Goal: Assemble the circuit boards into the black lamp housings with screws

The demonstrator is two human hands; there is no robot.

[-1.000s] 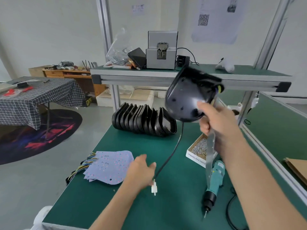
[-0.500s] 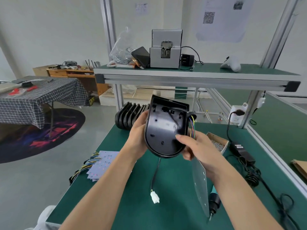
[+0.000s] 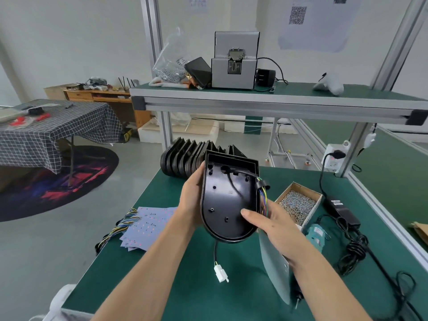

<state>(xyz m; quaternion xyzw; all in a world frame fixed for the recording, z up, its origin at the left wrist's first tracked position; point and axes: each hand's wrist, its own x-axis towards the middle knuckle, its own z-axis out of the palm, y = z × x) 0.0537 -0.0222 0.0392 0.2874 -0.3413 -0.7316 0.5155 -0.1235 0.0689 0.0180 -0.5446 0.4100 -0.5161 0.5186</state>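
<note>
**benchrat:** Black lamp housing (image 3: 228, 200) is up off the desk — left hand (image 3: 193, 200) grips its side, right hand (image 3: 272, 222) pinches its rim plus a circuit board (image 3: 276, 269). Board's not seated, no screws in.

**solderjoe:** So early. Green desk (image 3: 201, 295) — spare housings (image 3: 185, 158), more boards (image 3: 148, 225), screw box (image 3: 298, 203), concrete floor.

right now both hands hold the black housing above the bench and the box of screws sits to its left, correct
Not quite. The head view shows the box of screws to the right of the black housing, not the left. The left hand and right hand do hold it above the bench.
</note>
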